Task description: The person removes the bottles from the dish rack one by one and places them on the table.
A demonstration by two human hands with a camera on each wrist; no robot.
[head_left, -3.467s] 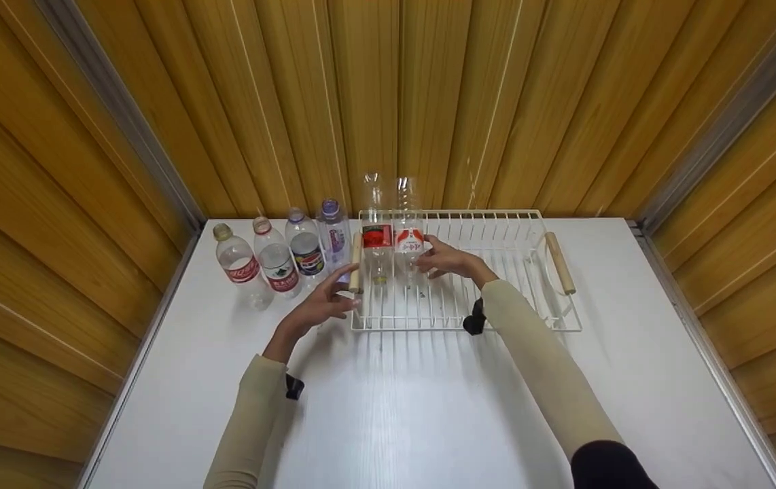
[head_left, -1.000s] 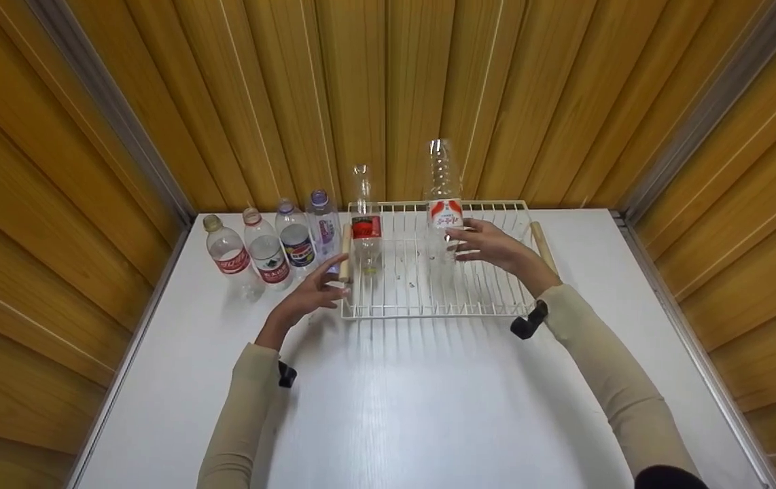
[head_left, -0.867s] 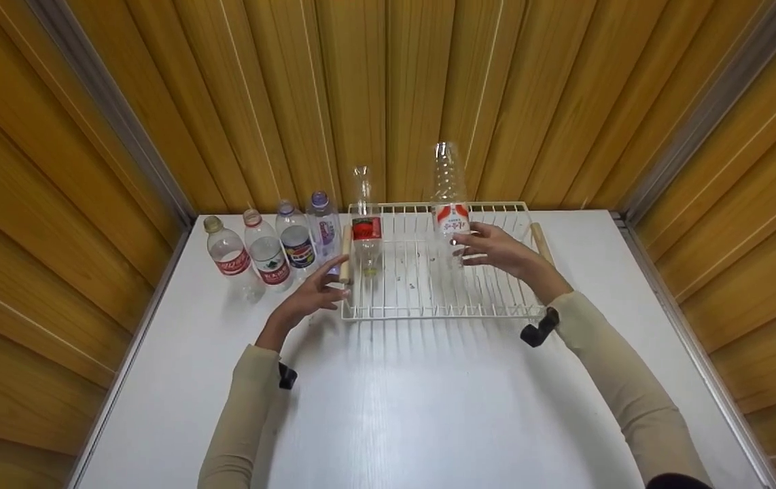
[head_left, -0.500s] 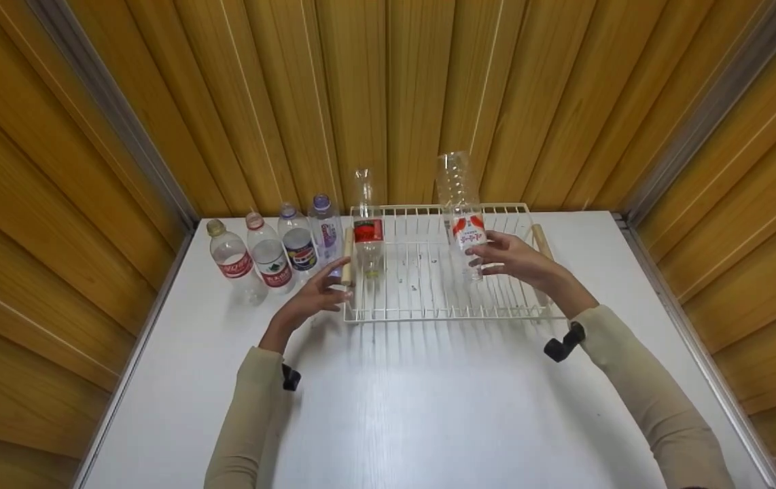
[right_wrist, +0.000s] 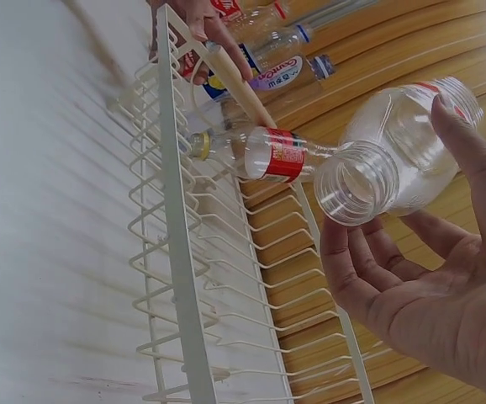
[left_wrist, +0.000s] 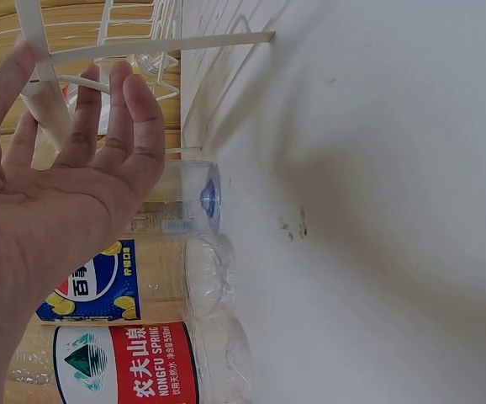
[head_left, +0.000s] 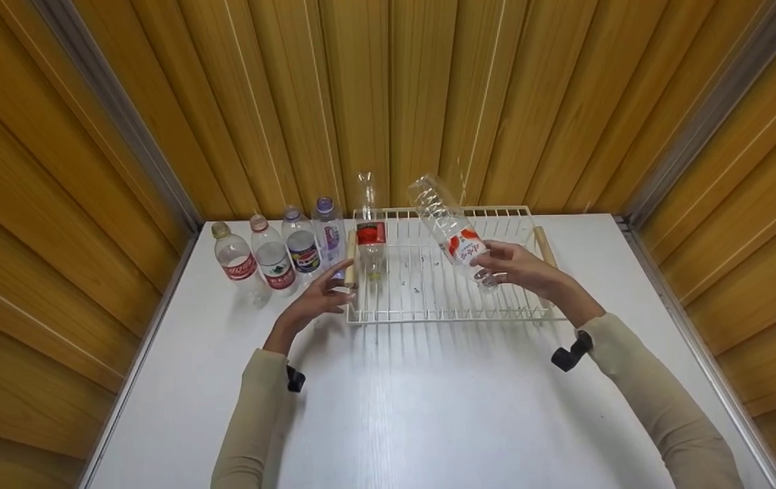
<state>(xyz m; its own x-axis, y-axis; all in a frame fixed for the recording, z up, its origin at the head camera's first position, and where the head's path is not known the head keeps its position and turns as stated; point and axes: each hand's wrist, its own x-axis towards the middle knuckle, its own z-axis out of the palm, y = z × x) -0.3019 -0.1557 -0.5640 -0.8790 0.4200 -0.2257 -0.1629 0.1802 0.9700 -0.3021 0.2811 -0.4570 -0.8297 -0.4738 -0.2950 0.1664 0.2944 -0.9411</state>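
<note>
My right hand (head_left: 524, 272) holds a clear plastic bottle (head_left: 466, 244) with a white-and-red label above the white wire rack (head_left: 442, 321). The bottle tilts, base up to the left, and its open neck (right_wrist: 356, 181) points down near my fingers. Around the rack's left wooden handle (head_left: 351, 258), my left hand (head_left: 316, 299) rests with thumb and bent fingers, palm towards the camera in the left wrist view. Just inside that handle, a red-labelled clear bottle (head_left: 371, 233) stands upside down in the rack, its yellow cap (right_wrist: 201, 145) low.
Several bottles stand left of the rack: a red-labelled one (head_left: 240, 268), a Nongfu Spring one (left_wrist: 125, 362), a blue-labelled one (left_wrist: 87, 282) and a purple-tinted one (head_left: 329, 234). The rack's right wooden handle (head_left: 544, 246) and the wood-panelled wall (head_left: 565, 102) lie beyond.
My right hand has carried its bottle right, away from the red-labelled one, lowered it slightly, and tipped its upper end leftwards. My left hand has stayed at the handle.
</note>
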